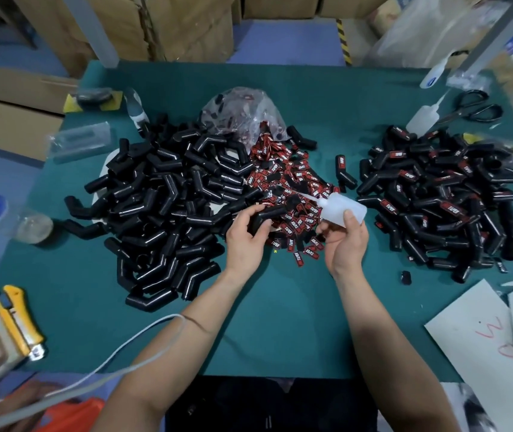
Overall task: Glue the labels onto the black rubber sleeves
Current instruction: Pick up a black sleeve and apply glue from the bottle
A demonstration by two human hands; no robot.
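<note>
black bent rubber sleeve (266, 217) is gripped in the left hand (244, 236); the right hand (347, 244) pinches a translucent glue bottle (338, 205), nozzle aimed left over the red labels (292, 176).

Left hand (245, 236) grips a rubber sleeve (268, 214); right hand (346, 243), palm up, holds what looks like a glue bottle (340, 205).

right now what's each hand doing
Left hand: grips a black rubber sleeve.
Right hand: holds the glue bottle.
</note>
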